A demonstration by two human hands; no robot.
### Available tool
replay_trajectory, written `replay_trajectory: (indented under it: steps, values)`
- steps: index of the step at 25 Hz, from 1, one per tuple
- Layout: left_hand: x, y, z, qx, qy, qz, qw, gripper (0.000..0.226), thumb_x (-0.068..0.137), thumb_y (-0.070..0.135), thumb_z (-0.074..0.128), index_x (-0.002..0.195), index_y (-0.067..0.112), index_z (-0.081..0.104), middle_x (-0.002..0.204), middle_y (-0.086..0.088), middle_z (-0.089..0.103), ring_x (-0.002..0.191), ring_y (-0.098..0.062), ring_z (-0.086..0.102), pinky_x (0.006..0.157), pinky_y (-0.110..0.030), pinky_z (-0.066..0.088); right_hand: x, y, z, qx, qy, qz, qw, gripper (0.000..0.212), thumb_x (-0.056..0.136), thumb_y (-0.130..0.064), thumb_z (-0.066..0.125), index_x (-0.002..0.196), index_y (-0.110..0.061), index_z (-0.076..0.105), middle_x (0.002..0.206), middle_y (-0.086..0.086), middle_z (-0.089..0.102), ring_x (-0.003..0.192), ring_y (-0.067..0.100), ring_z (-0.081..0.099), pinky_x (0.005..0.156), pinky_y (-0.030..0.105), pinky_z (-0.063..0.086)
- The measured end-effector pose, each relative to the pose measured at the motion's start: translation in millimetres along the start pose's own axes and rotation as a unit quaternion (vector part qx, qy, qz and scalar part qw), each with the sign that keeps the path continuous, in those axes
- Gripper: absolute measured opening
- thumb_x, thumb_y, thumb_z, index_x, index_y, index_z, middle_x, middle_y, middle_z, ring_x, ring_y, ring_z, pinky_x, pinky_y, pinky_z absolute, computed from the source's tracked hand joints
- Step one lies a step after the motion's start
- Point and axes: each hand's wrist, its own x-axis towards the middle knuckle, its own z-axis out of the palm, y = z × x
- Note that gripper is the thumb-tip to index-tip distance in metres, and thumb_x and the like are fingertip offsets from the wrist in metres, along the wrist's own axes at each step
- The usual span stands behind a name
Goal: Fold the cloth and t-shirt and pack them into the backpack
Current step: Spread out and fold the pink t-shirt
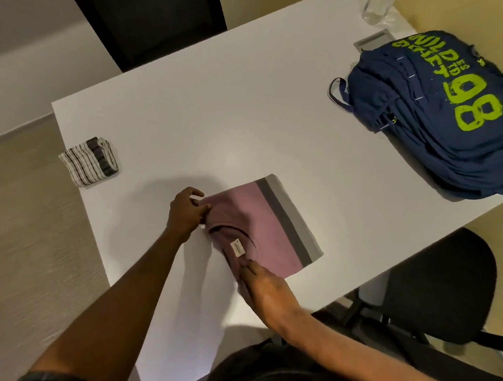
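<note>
A pink t-shirt (264, 227) with a dark and a light grey stripe lies folded into a square near the front of the white table (225, 118). Its collar and label face me. My left hand (187, 212) pinches the shirt's left corner between thumb and fingers. My right hand (265, 289) lies flat with straight fingers on the near edge, beside the collar. A striped cloth (89, 162) sits folded at the table's left edge. The blue backpack (443, 113) with green lettering lies on the right side of the table, apart from both hands.
A clear glass bottle (380, 0) stands at the far right corner, near a grey cable port (373, 43). A black chair (151, 22) stands behind the table. A black office chair (439, 290) sits at the right front.
</note>
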Motion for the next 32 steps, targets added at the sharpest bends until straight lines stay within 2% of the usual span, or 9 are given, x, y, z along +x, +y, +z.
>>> replay_trajectory:
  steps: [5, 8, 11, 16, 18, 21, 26, 29, 32]
  values:
    - [4.9, -10.7, 5.8, 0.026, 0.038, 0.005, 0.999, 0.034, 0.087, 0.012, 0.079, 0.117, 0.008, 0.063, 0.105, -0.015, 0.07, 0.092, -0.033, 0.071, 0.081, -0.046, 0.064, 5.4, 4.3, 2.2, -0.001, -0.109, -0.009, 0.994, 0.054, 0.104, -0.026, 0.058, 0.153, -0.017, 0.037, 0.144, 0.01, 0.052, 0.12, 0.029, 0.059, 0.1, 0.039, 0.056]
    - [-10.6, -5.8, 16.7, 0.141, 0.112, 0.099, 0.979, 0.028, 0.094, 0.008, 0.065, 0.122, 0.005, 0.064, 0.123, -0.017, 0.065, 0.115, -0.035, 0.062, 0.096, -0.043, 0.055, 7.8, 15.1, -19.0, 0.017, -0.072, -0.032, 0.997, 0.051, 0.105, -0.036, 0.052, 0.152, -0.02, 0.04, 0.143, 0.006, 0.054, 0.12, 0.022, 0.056, 0.103, 0.038, 0.053]
    - [-45.9, -1.8, 48.9, 0.179, 0.135, 0.19, 0.956, 0.032, 0.096, 0.006, 0.056, 0.127, 0.004, 0.063, 0.143, -0.017, 0.056, 0.135, -0.033, 0.048, 0.113, -0.047, 0.044, 35.7, 52.5, -39.5, -0.068, 0.006, -0.053, 0.996, 0.05, 0.109, -0.039, 0.043, 0.153, -0.017, 0.044, 0.153, 0.008, 0.051, 0.135, 0.024, 0.053, 0.112, 0.041, 0.048]
    - [-91.9, -6.9, 125.3, 0.228, 0.116, 0.156, 0.954, 0.064, 0.108, 0.03, 0.038, 0.164, 0.009, 0.015, 0.173, -0.013, 0.012, 0.16, -0.029, 0.013, 0.129, -0.049, 0.017, 96.4, 103.0, -59.6, -0.172, 0.02, -0.078, 0.982, 0.061, 0.112, -0.036, 0.029, 0.165, -0.008, 0.017, 0.173, 0.011, 0.011, 0.161, 0.025, 0.005, 0.131, 0.045, 0.011]
    - [-84.7, -7.3, 139.2, 0.25, 0.121, 0.125, 0.953, 0.067, 0.108, 0.039, 0.025, 0.165, 0.009, 0.008, 0.173, -0.013, 0.004, 0.16, -0.029, 0.007, 0.129, -0.051, 0.013, 108.7, 112.5, -55.4, -0.185, 0.009, -0.08, 0.979, 0.063, 0.112, -0.036, 0.031, 0.165, -0.006, 0.014, 0.174, 0.011, 0.007, 0.161, 0.025, 0.002, 0.131, 0.047, 0.011]
    - [-64.1, -23.5, 139.2, 0.266, 0.13, 0.077, 0.952, 0.071, 0.108, 0.045, 0.028, 0.166, 0.013, 0.002, 0.174, -0.01, 0.004, 0.16, -0.03, 0.007, 0.128, -0.055, 0.018, 116.0, 128.5, -50.6, -0.212, -0.007, -0.076, 0.974, 0.065, 0.112, -0.041, 0.028, 0.164, -0.004, 0.015, 0.173, 0.012, 0.01, 0.161, 0.027, 0.005, 0.129, 0.049, 0.019]
    - [-46.3, -40.9, 128.3, 0.281, 0.143, 0.131, 0.94, 0.073, 0.107, 0.051, 0.031, 0.166, 0.014, 0.009, 0.174, -0.005, 0.009, 0.161, -0.022, 0.001, 0.131, -0.044, 0.009, 126.8, 147.5, -40.7, -0.221, -0.024, -0.087, 0.971, 0.069, 0.111, -0.049, 0.023, 0.165, -0.007, 0.012, 0.174, 0.01, 0.007, 0.161, 0.025, 0.002, 0.129, 0.05, 0.019]
    - [-24.6, -39.7, 116.0, 0.316, 0.107, 0.188, 0.924, 0.073, 0.108, 0.046, 0.04, 0.165, 0.01, 0.013, 0.173, -0.008, 0.013, 0.161, -0.022, 0.004, 0.131, -0.045, 0.012, 122.9, 139.9, -32.2, -0.183, 0.018, -0.024, 0.983, 0.069, 0.11, -0.045, 0.033, 0.164, -0.006, 0.016, 0.173, 0.011, 0.011, 0.162, 0.025, 0.003, 0.129, 0.05, 0.018]
    - [9.2, -24.0, 92.6, 0.361, 0.004, 0.296, 0.884, 0.072, 0.107, 0.044, 0.038, 0.165, 0.01, 0.014, 0.173, -0.006, 0.013, 0.161, -0.02, 0.002, 0.129, -0.047, 0.014, 102.5, 103.5, -13.4, -0.106, 0.076, 0.128, 0.983, 0.07, 0.109, -0.038, 0.036, 0.164, -0.001, 0.013, 0.173, 0.017, 0.008, 0.161, 0.029, 0.002, 0.13, 0.051, 0.013]
